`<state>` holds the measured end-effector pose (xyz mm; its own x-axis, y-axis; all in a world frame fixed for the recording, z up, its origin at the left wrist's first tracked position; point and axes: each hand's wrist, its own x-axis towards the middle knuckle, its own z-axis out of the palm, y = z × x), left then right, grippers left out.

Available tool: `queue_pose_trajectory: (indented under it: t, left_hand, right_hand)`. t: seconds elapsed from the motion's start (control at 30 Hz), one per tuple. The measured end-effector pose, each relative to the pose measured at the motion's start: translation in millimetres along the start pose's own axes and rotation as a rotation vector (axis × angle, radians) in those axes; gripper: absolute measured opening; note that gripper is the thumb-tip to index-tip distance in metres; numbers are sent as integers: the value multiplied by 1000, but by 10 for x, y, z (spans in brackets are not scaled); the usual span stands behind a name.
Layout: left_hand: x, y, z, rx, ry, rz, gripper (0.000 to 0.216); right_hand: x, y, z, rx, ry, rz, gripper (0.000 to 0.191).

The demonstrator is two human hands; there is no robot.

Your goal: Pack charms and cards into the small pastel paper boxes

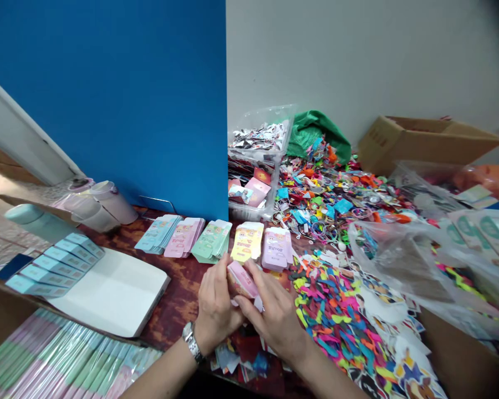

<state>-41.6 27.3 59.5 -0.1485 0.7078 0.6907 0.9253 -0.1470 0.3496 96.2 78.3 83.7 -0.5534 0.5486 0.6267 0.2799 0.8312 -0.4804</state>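
Observation:
My left hand (pixel 216 307) and my right hand (pixel 272 313) together pinch a small pink printed card carton (pixel 242 280) over a dark red wooden table (pixel 170 316). The carton is partly hidden by my fingers, and a pale flap shows below it. A silver wristwatch (pixel 191 342) sits on my left wrist. Just beyond my hands stand flat stacks of printed cartons in blue (pixel 158 234), pink (pixel 184 237), green (pixel 213 241), yellow (pixel 247 241) and lilac (pixel 276 248). A fanned row of blue cartons (pixel 54 266) lies farther left on a white board (pixel 112 291).
A heap of colourful paper scraps (pixel 336 316) lies to my right, below a clear plastic bag (pixel 399 260). Clear plastic tubs (pixel 260 133) and a cardboard box (pixel 424 138) stand at the back. Packaged pastel cartons (pixel 66 354) fill a box at front left, beside a blue partition (pixel 108 100).

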Motion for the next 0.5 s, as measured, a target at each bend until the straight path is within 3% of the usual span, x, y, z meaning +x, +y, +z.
queue_pose_trajectory:
  t: [0.1, 0.23, 0.33, 0.43, 0.5]
  left_hand:
    - [49, 24, -34, 30, -55, 33, 73]
    - [94, 9, -121, 88, -15, 84, 99]
    - [75, -21, -124, -146, 16, -2, 115]
    - [59, -22, -51, -485, -140, -95, 111]
    - [76, -12, -8, -581, -209, -112, 97]
  right_hand:
    - [-14, 51, 27, 102, -32, 91, 55]
    - [60, 179, 6, 513, 96, 587, 49]
    - [116, 185, 11, 978, 189, 864, 55]
    - [78, 111, 108, 1247, 52, 943, 46]
    - [-1, 96, 180, 1237, -40, 942, 42]
